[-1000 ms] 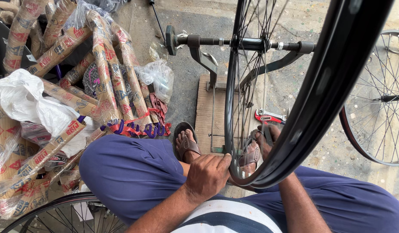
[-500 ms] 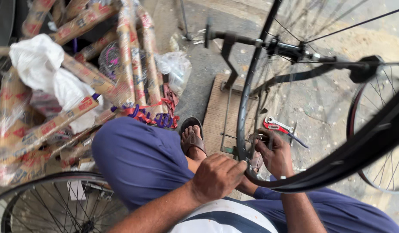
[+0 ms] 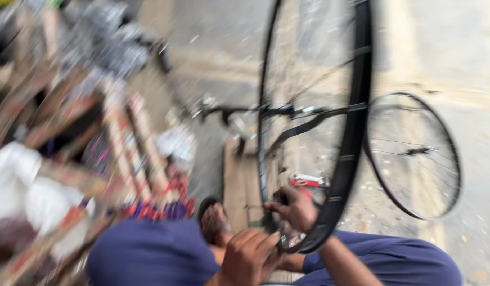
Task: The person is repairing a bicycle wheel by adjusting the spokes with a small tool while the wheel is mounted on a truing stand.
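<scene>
The whole view is motion-blurred. A black spoked bicycle wheel [image 3: 355, 132] stands upright in a dark truing stand [image 3: 279, 111] in front of me. My right hand [image 3: 299, 209] reaches in among the spokes at the bottom of the rim, fingers closed on the wheel. My left hand [image 3: 249, 258] is curled just left of the rim's lowest point and touches it. The blur hides whether it grips anything. Something small and metallic shows between the two hands.
A red-handled tool [image 3: 308, 181] lies on the ground behind the wheel. A second spoked wheel [image 3: 414, 153] stands at the right. Paper-wrapped bundles [image 3: 123, 143] and white bags [image 3: 17, 185] pile up at left. My sandalled foot [image 3: 213, 220] rests by a wooden board [image 3: 238, 180].
The camera has swung, so the wheel now appears upright and centred. My left hand moved from my lap toward the rim's bottom. My right hand stays at the spokes.
</scene>
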